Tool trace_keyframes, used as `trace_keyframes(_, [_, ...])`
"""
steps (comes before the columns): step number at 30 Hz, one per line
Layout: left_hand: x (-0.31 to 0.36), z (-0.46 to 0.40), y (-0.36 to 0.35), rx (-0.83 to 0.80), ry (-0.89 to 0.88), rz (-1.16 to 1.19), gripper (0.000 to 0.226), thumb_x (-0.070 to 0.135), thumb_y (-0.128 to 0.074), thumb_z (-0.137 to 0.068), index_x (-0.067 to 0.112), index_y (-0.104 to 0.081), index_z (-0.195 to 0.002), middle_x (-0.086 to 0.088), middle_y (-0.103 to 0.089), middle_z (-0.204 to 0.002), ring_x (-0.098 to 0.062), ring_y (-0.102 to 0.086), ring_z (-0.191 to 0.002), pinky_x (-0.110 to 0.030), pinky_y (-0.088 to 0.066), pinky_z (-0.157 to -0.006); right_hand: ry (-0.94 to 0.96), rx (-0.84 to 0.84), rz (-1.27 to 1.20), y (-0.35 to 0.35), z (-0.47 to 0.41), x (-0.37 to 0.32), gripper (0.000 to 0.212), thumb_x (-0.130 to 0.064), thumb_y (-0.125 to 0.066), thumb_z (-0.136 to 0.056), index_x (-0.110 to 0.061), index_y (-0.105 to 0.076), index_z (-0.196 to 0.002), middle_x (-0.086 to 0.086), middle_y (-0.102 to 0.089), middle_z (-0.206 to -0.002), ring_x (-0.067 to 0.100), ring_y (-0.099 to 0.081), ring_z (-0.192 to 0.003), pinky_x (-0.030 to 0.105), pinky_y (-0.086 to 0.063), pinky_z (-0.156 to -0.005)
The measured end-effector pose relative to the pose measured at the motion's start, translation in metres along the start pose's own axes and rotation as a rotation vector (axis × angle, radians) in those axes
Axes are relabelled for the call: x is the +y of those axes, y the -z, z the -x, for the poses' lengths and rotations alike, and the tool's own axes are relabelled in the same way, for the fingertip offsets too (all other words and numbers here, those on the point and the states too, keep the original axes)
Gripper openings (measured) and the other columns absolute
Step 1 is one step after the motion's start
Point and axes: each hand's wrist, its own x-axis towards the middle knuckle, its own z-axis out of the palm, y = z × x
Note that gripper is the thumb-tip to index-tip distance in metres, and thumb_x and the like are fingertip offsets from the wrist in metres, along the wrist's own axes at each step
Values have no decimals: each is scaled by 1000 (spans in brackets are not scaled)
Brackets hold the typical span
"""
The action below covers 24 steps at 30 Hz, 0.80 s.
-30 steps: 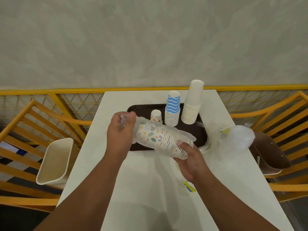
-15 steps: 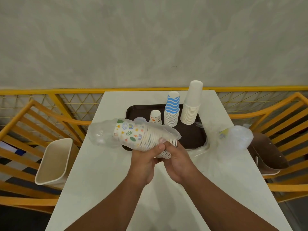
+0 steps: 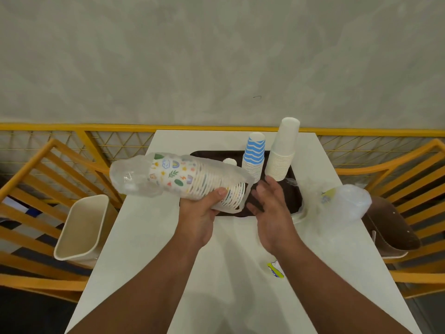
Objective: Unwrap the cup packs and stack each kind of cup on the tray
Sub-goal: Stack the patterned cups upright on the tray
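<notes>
Left hand [image 3: 201, 214] grips patterned cup pack [image 3: 190, 180] (wrapped); right hand [image 3: 271, 208] beside

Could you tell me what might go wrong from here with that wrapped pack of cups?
The left hand alone holds the printed cups sideways by their open end; the right hand is off, so they might slide out. The loose wrap may snag. A swing could topple the blue stack or white stack.

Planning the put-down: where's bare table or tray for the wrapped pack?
Free: table left of the left hand, toward the bin; also the near table between the forearms. Tray's front-right is bare but small. Crowded: tray back with the striped stack and white stack; loose wrap fills the right side.
</notes>
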Motion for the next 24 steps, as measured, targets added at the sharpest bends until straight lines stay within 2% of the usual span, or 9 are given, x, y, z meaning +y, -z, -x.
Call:
trace_keyframes(2, [1, 0, -2, -11, 16, -10, 56, -1, -70, -69, 17, -58, -121, -19, -63, -124, -36, -62, -114, -48, -56, -80, 6, -101, 113, 1, -7, -2, 30, -22, -68, -89, -21, -59, -117, -3, -70, -111, 15, -65, -106, 40, -47, -95])
trace_keyframes(4, [1, -2, -4, 12, 11, -18, 55, 0, -71, -69, 14, -59, -121, -19, -64, -124, -34, -63, -113, -47, -57, -83, 102, -56, 222, 0, -6, -3, 7, -12, -60, -94, -15, -66, -96, 0, -72, -85, 15, -66, -85, 41, -48, -88])
trace_keyframes(8, [0, -10, -4, 63, -57, -30, 59, -1, -77, -65, 3, -59, -122, -19, -65, -118, -33, -63, -111, -45, -53, -89, 29, -102, 21, -3, 11, -3, 38, -27, -50, -96, -16, -72, -67, 8, -62, -61, 23, -61, -60, 37, -53, -72])
trace_keyframes(11, [-2, -10, -6, 10, -39, -57, 64, -4, -74, -66, 1, -54, -127, -14, -66, -115, -29, -63, -109, -38, -55, -83, -148, -36, 68, -9, 15, -1, 43, -32, -42, -103, -6, -61, -74, 8, -54, -64, 22, -50, -46, 33, -52, -50])
trace_keyframes(13, [-3, -7, -7, -55, -23, -91, 59, -6, -72, -67, 6, -56, -123, -10, -69, -110, -25, -65, -106, -34, -55, -80, -71, 3, 202, -7, 12, 3, 22, -25, -54, -99, -6, -57, -87, 4, -55, -69, 19, -49, -53, 28, -49, -48])
trace_keyframes(15, [-6, -4, -8, -125, 9, -150, 58, -5, -75, -68, 3, -58, -123, -14, -69, -112, -31, -65, -109, -39, -55, -84, 15, -62, 219, -7, 11, 1, 13, -19, -59, -95, -8, -63, -102, 1, -70, -84, 18, -64, -73, 26, -55, -64])
trace_keyframes(17, [-7, -3, -11, -205, 58, -219, 64, 3, -81, -68, 0, -56, -127, -20, -65, -119, -37, -61, -115, -46, -53, -90, 2, -137, 101, -9, 12, -1, 24, -13, -57, -95, -7, -63, -117, 10, -72, -110, 21, -69, -97, 33, -57, -85])
trace_keyframes(20, [-8, -3, -13, -260, 93, -369, 62, 16, -85, -66, 5, -61, -122, -21, -66, -117, -39, -63, -111, -54, -53, -90, -222, -176, -238, -8, 12, -5, 33, -9, -64, -87, -3, -62, -119, 21, -65, -122, 24, -70, -94, 38, -58, -84])
trace_keyframes(24, [1, -2, -15, -324, 81, -571, 68, 25, -88, -59, 14, -61, -120, -7, -70, -114, -26, -65, -111, -39, -55, -88, -349, -342, -528, -1, 8, -2, 66, -16, -84, -69, 0, -61, -129, 23, -56, -135, 31, -60, -121, 39, -54, -92])
